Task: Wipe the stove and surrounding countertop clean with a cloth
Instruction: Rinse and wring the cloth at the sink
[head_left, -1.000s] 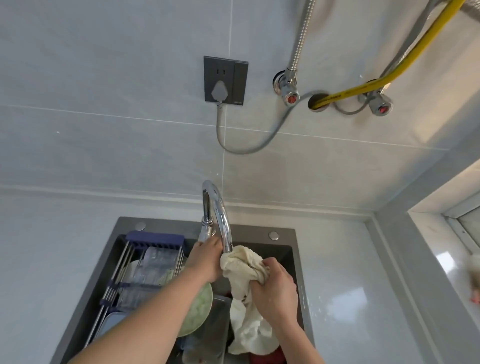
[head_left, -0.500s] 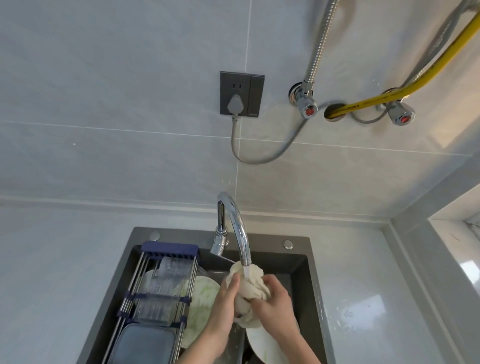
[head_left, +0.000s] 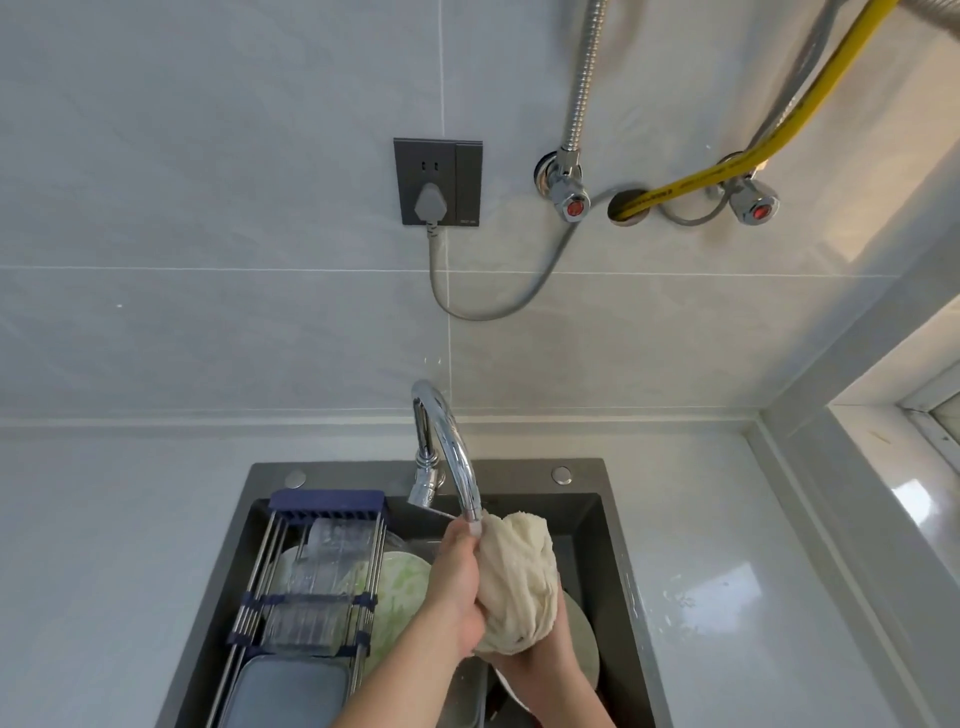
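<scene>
A bunched cream cloth (head_left: 519, 577) sits under the spout of the chrome tap (head_left: 448, 447), where water runs onto it. My left hand (head_left: 457, 582) presses against the cloth's left side, fingers pointing up toward the spout. My right hand (head_left: 540, 652) cups the cloth from below and is mostly hidden by it. Both hands are over the dark sink (head_left: 592, 499). The stove is out of view.
A metal drying rack (head_left: 317, 577) with clear containers spans the sink's left half, and plates (head_left: 395, 587) lie beneath. White countertop (head_left: 727, 571) surrounds the sink, wet at the right. On the wall are a socket (head_left: 437, 182), valves and a yellow hose (head_left: 727, 166).
My left hand left the tap handle and joined the cloth. Both hands bunched the cloth and lifted it under the running water.
</scene>
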